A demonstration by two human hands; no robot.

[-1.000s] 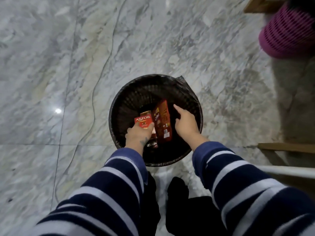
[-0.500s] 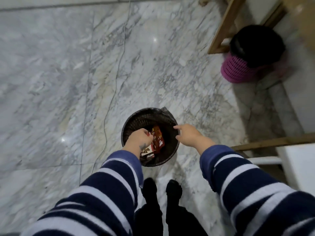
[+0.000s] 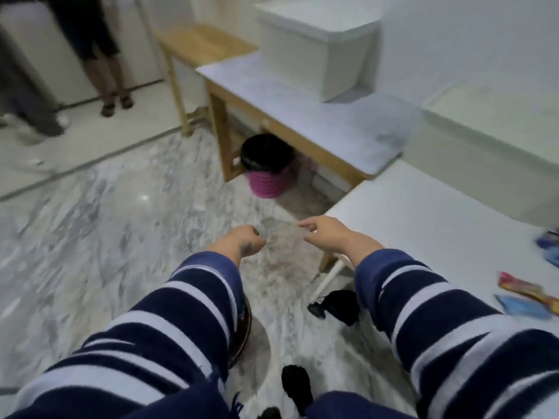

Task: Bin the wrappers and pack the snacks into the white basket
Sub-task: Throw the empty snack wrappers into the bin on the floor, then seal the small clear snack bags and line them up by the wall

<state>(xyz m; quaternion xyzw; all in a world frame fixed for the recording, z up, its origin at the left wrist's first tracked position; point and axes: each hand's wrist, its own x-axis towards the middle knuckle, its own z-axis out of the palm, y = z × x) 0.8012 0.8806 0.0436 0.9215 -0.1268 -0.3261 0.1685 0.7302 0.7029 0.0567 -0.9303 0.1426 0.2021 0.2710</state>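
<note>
**Item: both hands empty, view lifted off the bin**

- Change since the earlier frames: the view, formerly straight down into the dark bin with red wrappers at the hands, now takes in the room. Only an edge of the dark bin (image 3: 246, 328) shows, under the left sleeve.
- Left hand (image 3: 242, 241): loosely curled, nothing visible in it, raised over the marble floor (image 3: 90, 237).
- Right hand (image 3: 325, 234): fingers half-open and relaxed, holding nothing, just beside the corner of the white table (image 3: 423, 225).
- Snacks (image 3: 529, 294): blurred coloured packets lying on the white table at the right edge, well apart from both hands.
- White basket (image 3: 320, 52): standing on the marble-topped bench (image 3: 317, 122) against the wall, well beyond both hands.
- Pink bin (image 3: 267, 173): black-lined, under that bench.
- Bystanders' legs (image 3: 112, 74): far left, blurred.
</note>
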